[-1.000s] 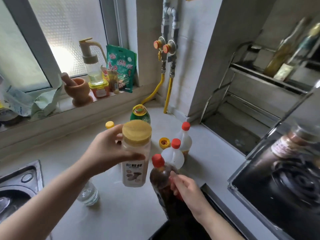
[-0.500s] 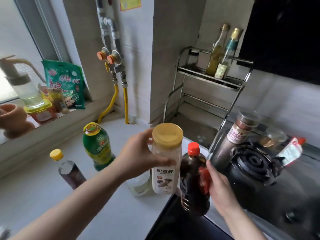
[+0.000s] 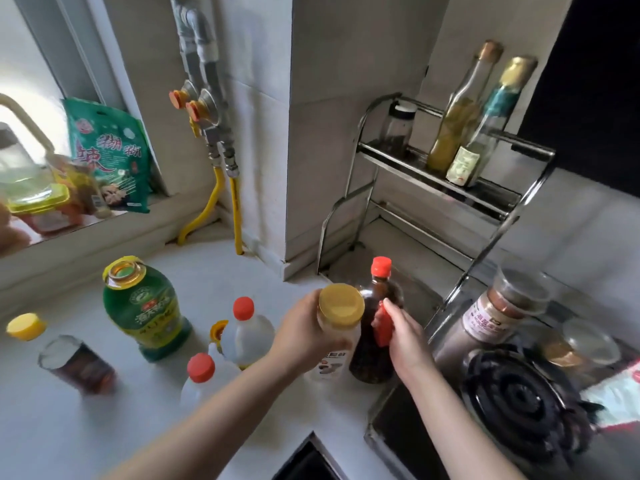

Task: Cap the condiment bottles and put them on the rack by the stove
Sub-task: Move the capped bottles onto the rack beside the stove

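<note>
Both held bottles have travelled from over the table toward the two-tier rack (image 3: 446, 188) and now sit lower, just before its bottom shelf, with the view swung right.

Far left on the table (image 3: 69, 427), a dark bottle with a yellow cap (image 3: 74, 358) stands apart. Next comes the green oil bottle (image 3: 147, 310), mouth uncapped, its yellow cap (image 3: 218, 332) seemingly lying behind the two white red-capped bottles (image 3: 242, 334).

The left hand (image 3: 304, 336) has its grip curled round the yellow-lidded seasoning jar (image 3: 337, 327), thumb in front, fingers behind. Touching it on the right, the dark sauce bottle with the red cap (image 3: 375, 317) is held by the right hand (image 3: 405, 337), its grip closed round the red handle and body.

Judged from here, the best way is to enter one bottle at a time. The tall sauce bottle should go first, tilted slightly to pass under the upper shelf, then pushed well back and to the left corner so the jar fits beside it. Both should be set flat on their bases before either grip loosens, since the rack's front rail could catch a base. The open oil bottle needs capping before it is moved.
</note>
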Demonstrator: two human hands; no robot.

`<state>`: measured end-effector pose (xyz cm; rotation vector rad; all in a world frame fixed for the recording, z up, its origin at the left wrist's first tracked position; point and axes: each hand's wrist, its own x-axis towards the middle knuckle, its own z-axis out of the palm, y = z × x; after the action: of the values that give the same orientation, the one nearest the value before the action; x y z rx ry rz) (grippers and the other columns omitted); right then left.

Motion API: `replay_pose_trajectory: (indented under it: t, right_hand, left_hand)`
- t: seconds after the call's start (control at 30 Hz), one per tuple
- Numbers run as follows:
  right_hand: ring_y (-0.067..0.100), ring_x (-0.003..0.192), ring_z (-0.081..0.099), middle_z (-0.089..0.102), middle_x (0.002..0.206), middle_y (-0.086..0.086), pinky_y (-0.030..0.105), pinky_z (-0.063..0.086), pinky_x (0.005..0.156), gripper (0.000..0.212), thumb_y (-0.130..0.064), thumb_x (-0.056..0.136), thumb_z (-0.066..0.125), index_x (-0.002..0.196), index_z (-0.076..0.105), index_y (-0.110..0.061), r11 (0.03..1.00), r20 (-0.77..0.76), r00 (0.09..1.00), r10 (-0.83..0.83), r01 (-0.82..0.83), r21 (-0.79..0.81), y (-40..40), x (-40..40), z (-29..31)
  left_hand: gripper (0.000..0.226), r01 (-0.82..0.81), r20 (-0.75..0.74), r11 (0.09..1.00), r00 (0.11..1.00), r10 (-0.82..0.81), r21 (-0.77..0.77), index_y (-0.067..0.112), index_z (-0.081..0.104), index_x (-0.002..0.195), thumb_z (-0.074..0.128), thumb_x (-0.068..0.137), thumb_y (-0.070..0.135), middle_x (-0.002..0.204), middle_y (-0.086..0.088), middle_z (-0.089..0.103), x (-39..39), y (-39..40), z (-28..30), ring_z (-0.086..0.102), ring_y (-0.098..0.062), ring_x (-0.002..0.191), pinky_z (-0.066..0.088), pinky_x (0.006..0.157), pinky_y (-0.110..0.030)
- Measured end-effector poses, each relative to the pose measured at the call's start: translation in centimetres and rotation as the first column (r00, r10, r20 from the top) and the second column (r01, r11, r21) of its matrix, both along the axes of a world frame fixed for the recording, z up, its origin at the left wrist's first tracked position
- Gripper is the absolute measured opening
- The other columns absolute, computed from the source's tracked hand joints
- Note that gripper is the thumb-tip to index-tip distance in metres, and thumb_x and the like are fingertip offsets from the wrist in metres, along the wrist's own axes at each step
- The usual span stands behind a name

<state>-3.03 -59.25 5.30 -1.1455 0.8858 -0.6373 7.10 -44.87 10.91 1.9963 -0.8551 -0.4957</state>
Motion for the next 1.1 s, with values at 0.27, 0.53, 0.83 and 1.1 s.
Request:
replay_pose_trajectory:
  t: [0.27, 0.53, 0.83, 1.1]
  right_hand:
    - [0.013, 0.088, 0.063, 0.071, 0.086, 0.0, 0.022, 0.044, 0.083, 0.021, -0.017, 0.094, 0.052, 0.083, 0.07, -0.017, 0.946, -0.171, 0.951, 0.256, -0.283, -0.157, -2.0, 1.8, -0.7]
    - [0.014, 0.101, 0.059, 0.071, 0.1, 0.001, 0.033, 0.043, 0.087, 0.019, -0.029, 0.093, 0.052, 0.092, 0.068, -0.019, 0.96, -0.183, 0.943, 0.278, -0.27, 0.07, -2.5, 0.3, -0.5]
    - [0.013, 0.1, 0.056, 0.066, 0.096, 0.001, 0.029, 0.041, 0.078, 0.029, -0.036, 0.095, 0.046, 0.076, 0.064, -0.022, 0.99, 0.065, 0.991, 0.119, -0.124, 0.072, -7.0, 4.9, 1.7]
    - [0.014, 0.107, 0.056, 0.067, 0.107, 0.001, 0.029, 0.045, 0.082, 0.012, -0.031, 0.088, 0.06, 0.096, 0.065, -0.023, 0.999, -0.026, 0.999, 0.037, -0.037, -0.001, -12.7, 13.4, -0.3]
  left_hand:
    - [0.073, -0.111, -0.014, 0.993, 0.994, 0.111, 0.045, 0.025, 0.052, 0.12, 0.084, 0.056, 0.019, 0.11, 0.012, 0.055, 2.2, -2.1, -2.3, 0.048, -0.003, 0.098, 0.033, 0.072, -0.012]
    - [0.071, -0.093, -0.037, 0.992, 0.995, 0.096, 0.09, 0.025, 0.051, 0.12, 0.084, 0.058, 0.018, 0.112, 0.012, 0.054, 2.2, -2.9, -3.5, 0.05, -0.009, 0.103, 0.038, 0.082, -0.022]
    - [0.062, -0.107, -0.091, 0.994, 0.99, 0.11, 0.036, 0.03, 0.051, 0.117, 0.079, 0.062, 0.021, 0.109, 0.017, 0.052, 2.0, -5.0, -3.5, 0.048, -0.005, 0.098, 0.036, 0.08, -0.021]
    - [0.057, -0.067, -0.111, 0.998, 0.991, 0.069, 0.022, 0.038, 0.046, 0.106, 0.079, 0.063, 0.022, 0.106, 0.018, 0.052, 4.0, -8.1, -3.9, 0.047, -0.002, 0.093, 0.034, 0.066, -0.008]
